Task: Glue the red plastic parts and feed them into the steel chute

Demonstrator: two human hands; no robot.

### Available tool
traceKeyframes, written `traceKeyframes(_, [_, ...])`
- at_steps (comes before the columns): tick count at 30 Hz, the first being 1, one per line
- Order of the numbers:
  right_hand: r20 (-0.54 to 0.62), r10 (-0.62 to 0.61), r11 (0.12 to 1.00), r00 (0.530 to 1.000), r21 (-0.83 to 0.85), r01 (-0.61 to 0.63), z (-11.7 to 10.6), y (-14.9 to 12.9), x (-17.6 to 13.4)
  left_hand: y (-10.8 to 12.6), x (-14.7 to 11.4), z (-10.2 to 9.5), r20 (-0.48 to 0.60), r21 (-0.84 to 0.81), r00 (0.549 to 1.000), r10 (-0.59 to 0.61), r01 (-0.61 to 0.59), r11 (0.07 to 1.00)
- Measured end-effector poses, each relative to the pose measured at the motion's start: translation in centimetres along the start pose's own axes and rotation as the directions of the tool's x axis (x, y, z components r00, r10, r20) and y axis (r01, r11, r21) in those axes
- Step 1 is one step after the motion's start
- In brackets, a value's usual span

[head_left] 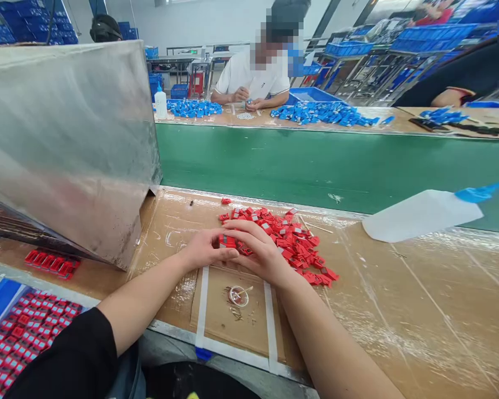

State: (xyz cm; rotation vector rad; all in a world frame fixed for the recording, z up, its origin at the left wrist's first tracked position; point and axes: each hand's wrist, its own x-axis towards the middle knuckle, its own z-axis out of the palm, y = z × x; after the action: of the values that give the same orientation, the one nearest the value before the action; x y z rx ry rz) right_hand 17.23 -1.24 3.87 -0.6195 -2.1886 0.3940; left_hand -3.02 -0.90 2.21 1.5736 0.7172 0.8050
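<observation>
Both hands meet at the near left side of a loose heap of small red plastic parts (293, 238) with grey faces. My left hand (205, 247) pinches one small red plastic part (228, 241) between thumb and fingers. From the other side my right hand (261, 252) curls its fingers over the same part; its thumb is mostly hidden. Below the hands lies a cardboard sheet (216, 316) edged with white tape strips. On it sits a small round clear dish (238, 296) with a thin stick across it and small scraps around.
A large metal housing (66, 144) stands at left, with a row of red parts (52, 263) beneath. A tray of red parts (20, 338) is lower left. A white bottle with blue nozzle (424, 216) lies at right. Beyond the green belt (249, 160), a person (253, 77) handles blue parts.
</observation>
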Motion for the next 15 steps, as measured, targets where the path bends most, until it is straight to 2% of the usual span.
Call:
traceKeyframes(2, [-0.013,0.014,1.000,1.000,0.007,-0.014,-0.10,0.03,-0.09,-0.14,0.05,-0.24,0.104,0.049,0.994,-0.015,0.010,0.999])
traceKeyframes(5, [0.011,0.025,1.000,1.000,0.017,-0.025,-0.29,-0.12,-0.23,-0.27,0.07,-0.51,0.136,0.135,0.990,0.028,-0.047,0.990])
traceKeyframes(8, [0.039,0.029,1.000,0.999,0.007,-0.030,-0.39,-0.31,-0.38,-0.36,0.03,-0.56,0.151,0.150,0.987,0.061,-0.084,0.985])
traceKeyframes(15, [0.034,0.089,0.996,0.995,-0.016,-0.088,0.18,-0.13,-0.30,0.12,-0.30,-0.92,0.101,0.131,0.992,-0.078,0.065,0.989])
